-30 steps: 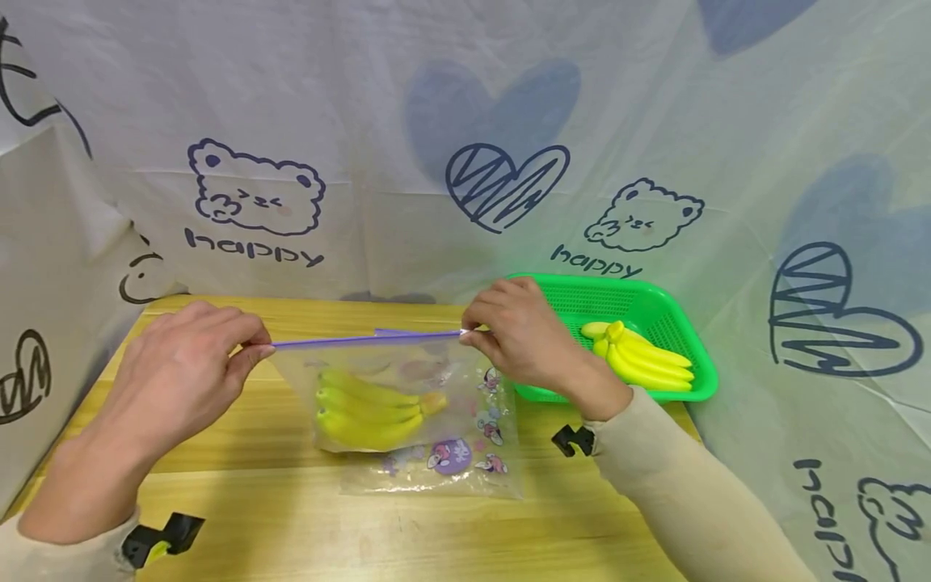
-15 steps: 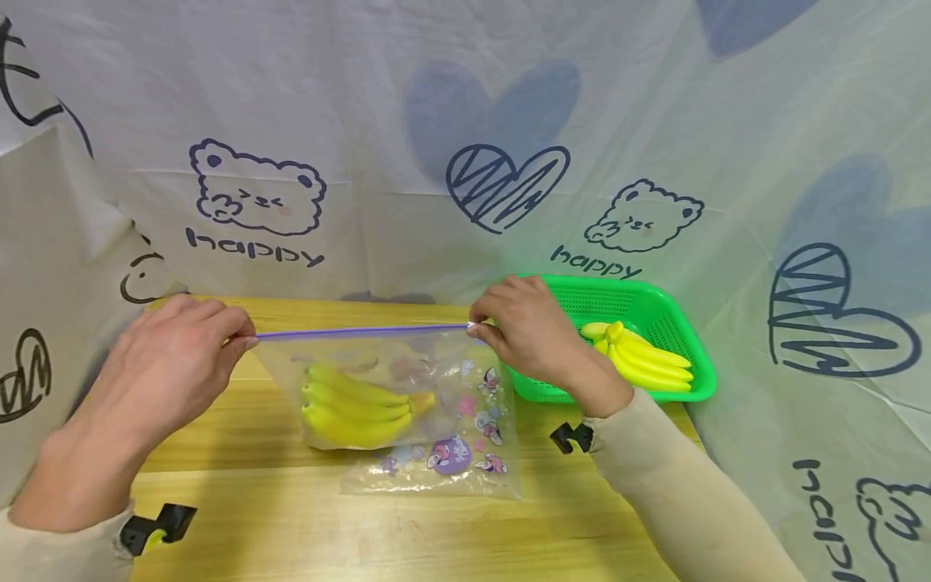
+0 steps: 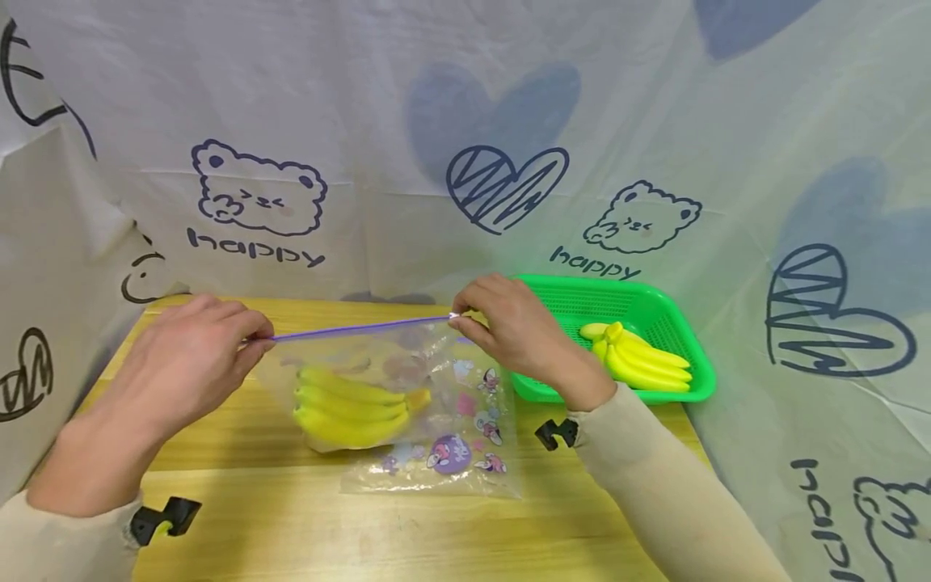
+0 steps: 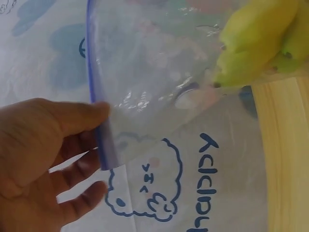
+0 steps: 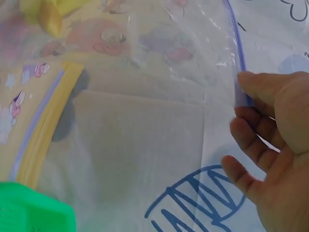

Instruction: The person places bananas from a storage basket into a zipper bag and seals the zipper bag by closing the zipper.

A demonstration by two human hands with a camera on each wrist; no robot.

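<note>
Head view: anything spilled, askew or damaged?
Nothing spilled or damaged stands out. The purple zip edge of the held bag slants slightly, higher in the picture at the right hand than the left hand.

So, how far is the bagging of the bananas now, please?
Done: one banana bunch is inside the held bag. In hand: the left grip and right grip pinch opposite ends of its purple strip; I cannot tell whether it is fully sealed. Probably left: closing it if open, and bagging the second bunch, which lies in the green basket, since another bag lies flat on the table.
</note>
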